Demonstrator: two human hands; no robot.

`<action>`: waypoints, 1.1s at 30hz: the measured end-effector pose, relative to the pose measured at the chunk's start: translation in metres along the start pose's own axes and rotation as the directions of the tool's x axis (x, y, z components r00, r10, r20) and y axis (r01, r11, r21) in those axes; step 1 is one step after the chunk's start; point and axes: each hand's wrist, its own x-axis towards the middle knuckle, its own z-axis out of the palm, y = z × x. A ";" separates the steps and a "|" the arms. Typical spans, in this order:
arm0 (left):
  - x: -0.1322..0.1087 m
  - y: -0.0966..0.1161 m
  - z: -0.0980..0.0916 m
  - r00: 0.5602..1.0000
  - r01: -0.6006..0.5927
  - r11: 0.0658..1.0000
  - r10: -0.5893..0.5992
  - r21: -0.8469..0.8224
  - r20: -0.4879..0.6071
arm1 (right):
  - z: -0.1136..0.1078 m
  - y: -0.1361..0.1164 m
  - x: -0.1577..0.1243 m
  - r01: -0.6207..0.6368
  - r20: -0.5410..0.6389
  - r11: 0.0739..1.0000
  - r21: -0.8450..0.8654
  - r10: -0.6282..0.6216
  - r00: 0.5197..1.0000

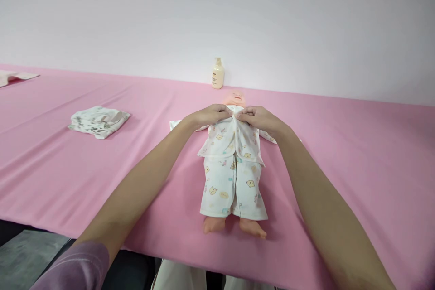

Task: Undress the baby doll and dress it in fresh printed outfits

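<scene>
A baby doll lies on its back with its feet towards me, dressed in a white printed jacket and matching trousers. Both hands meet at the jacket's upper front, just below the doll's chin. My left hand pinches one front edge of the jacket. From the other side, my right hand pinches the opposite edge, its fingertips almost touching the left ones. Any fastener between the fingers is too small to make out. Below the hands the jacket's front edges hang loosely together over the trousers.
A pale yellow pump bottle stands behind the doll's head near the wall. Folded white printed cloth lies to the left on the pink tablecloth. Another light pink cloth is at the far left edge.
</scene>
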 end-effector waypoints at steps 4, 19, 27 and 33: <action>0.000 0.000 0.000 1.000 0.005 1.000 -0.005 0.011 -0.010 | 0.000 0.000 0.000 -0.022 -0.023 0.999 0.034 0.023 0.999; 0.000 0.003 0.005 0.999 0.031 0.995 -0.034 -0.100 -0.032 | 0.007 0.000 0.005 -0.093 -0.096 0.985 0.147 0.108 0.989; 0.002 -0.001 0.006 0.998 0.025 0.993 -0.032 -0.117 -0.057 | 0.006 -0.001 0.005 -0.103 -0.100 0.983 0.155 0.119 0.988; 0.004 -0.004 0.006 0.998 0.043 0.991 -0.049 -0.130 -0.040 | 0.007 0.000 0.006 -0.113 -0.102 0.982 0.153 0.129 0.986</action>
